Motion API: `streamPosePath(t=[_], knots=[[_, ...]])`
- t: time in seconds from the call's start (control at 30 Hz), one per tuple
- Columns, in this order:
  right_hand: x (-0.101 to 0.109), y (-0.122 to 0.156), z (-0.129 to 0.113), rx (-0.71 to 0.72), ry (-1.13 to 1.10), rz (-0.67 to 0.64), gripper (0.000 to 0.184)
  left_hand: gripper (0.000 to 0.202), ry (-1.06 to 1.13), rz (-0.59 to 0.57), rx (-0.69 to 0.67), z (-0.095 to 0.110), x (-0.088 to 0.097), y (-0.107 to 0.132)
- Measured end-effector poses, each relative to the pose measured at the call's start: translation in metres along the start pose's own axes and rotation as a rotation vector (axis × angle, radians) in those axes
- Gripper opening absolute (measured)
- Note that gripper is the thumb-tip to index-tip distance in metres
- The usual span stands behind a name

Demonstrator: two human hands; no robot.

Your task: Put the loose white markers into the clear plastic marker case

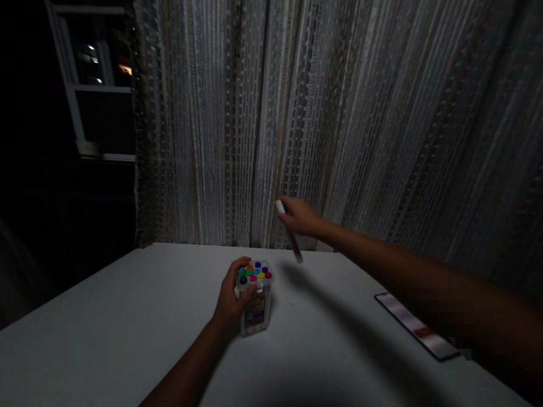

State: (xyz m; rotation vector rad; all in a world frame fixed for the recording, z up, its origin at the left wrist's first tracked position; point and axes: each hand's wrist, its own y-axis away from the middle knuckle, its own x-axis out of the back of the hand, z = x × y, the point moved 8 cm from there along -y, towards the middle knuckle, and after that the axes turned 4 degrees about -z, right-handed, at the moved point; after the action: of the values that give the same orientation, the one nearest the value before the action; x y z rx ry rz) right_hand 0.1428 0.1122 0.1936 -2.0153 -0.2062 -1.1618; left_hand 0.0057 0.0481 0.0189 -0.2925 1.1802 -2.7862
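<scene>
Striped curtain point(339, 113) behind white table point(106, 328). Phone point(418, 327) flat at table's right. Clear marker box point(255, 299) upright mid-table, gripped by left hand point(231, 299). Right hand point(301, 217) raised above table, fingers closed around yellow-capped marker point(288, 229), tilted.

A single head-worn camera looks forward and down across a white table point(106, 316) toward a striped curtain point(339, 113). The left hand point(231, 299) and right hand point(301, 217) enter from the lower edge, close to the lens.
</scene>
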Motion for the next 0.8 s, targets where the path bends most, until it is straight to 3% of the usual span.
streamPosePath(t=[0.07,0.17,0.3,0.57,0.8], knots=[[0.006,-0.004,-0.011,0.039,-0.186,0.124,0.010,0.046,0.013,-0.002,0.004,0.000,0.000,0.000],[-0.005,0.007,-0.008,0.050,-0.427,0.220,0.021,0.049,0.037,0.010,0.033,-0.004,0.001,0.000],[-0.019,0.018,0.004,-0.009,-0.513,0.269,0.026,0.049,0.049,0.013,0.040,-0.008,0.001,0.001],[-0.048,0.029,0.001,-0.019,-0.492,0.187,0.025,0.050,0.071,-0.026,0.052,-0.011,-0.001,0.000],[-0.083,0.055,-0.009,-0.044,-0.309,0.011,0.014,0.050,0.092,-0.020,0.038,-0.009,-0.001,-0.002]])
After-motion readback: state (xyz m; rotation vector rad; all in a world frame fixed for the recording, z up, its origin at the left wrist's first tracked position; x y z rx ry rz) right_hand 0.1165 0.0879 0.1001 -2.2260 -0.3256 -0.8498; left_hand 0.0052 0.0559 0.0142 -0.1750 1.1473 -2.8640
